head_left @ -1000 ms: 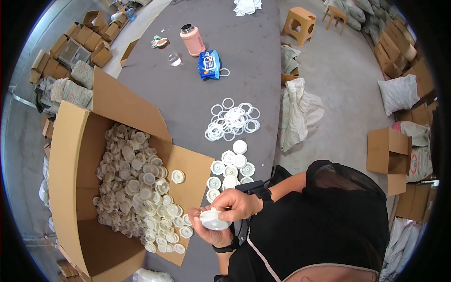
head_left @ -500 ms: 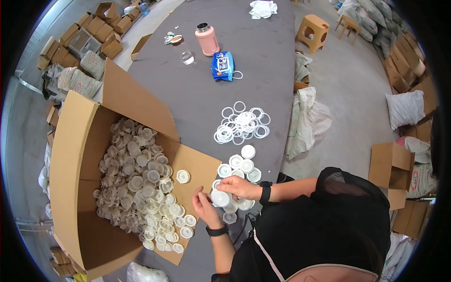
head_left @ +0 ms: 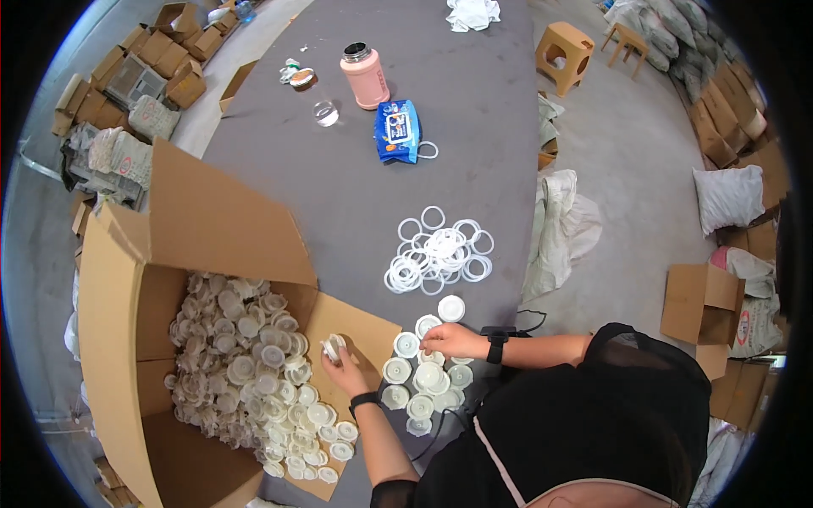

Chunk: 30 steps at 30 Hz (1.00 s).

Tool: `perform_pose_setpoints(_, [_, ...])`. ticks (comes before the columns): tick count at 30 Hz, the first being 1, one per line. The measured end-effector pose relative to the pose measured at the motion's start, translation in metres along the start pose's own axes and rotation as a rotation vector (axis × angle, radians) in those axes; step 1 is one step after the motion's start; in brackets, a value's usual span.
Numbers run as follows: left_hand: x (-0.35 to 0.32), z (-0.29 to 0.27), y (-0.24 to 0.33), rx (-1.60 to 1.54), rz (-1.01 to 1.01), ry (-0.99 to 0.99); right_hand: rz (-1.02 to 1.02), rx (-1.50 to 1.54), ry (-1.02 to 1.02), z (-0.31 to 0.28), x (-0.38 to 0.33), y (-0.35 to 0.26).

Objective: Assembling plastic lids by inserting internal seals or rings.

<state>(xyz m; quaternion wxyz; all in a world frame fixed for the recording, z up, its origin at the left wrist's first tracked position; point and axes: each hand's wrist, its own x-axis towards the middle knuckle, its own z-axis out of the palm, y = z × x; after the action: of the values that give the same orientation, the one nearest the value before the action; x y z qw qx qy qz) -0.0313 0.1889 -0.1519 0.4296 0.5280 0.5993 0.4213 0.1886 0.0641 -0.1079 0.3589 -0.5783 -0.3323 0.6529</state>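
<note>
White cap [head_left: 332,347] in left-hand grip [head_left: 343,366]

Your left hand [head_left: 345,371] half covering a white cap [head_left: 332,348], its shape unclear, your right hand [head_left: 449,340] hiding the caps beneath its fingers, carton [head_left: 127,339] cut off at the lower edge, small items [head_left: 296,74] beyond the pink bottle [head_left: 364,74] too small to identify

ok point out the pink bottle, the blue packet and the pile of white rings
pink bottle [head_left: 366,78], head view, middle of its body
blue packet [head_left: 397,131], head view, centre of its face
pile of white rings [head_left: 439,250], head view, middle of the heap
</note>
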Motion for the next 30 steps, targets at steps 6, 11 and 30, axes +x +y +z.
perform_pose_setpoints(6, [-0.043,0.035,0.058,-0.365,-0.317,-0.147,-0.114,0.371,0.097,0.013,0.040,-0.026])
perform_pose_setpoints(11, [-0.046,0.074,0.085,0.237,-0.150,-0.432,0.136,0.724,-0.148,-0.004,0.064,-0.012])
perform_pose_setpoints(30, [0.020,0.146,0.062,-0.062,-0.256,-0.314,-0.036,1.116,-0.068,-0.052,0.053,0.007])
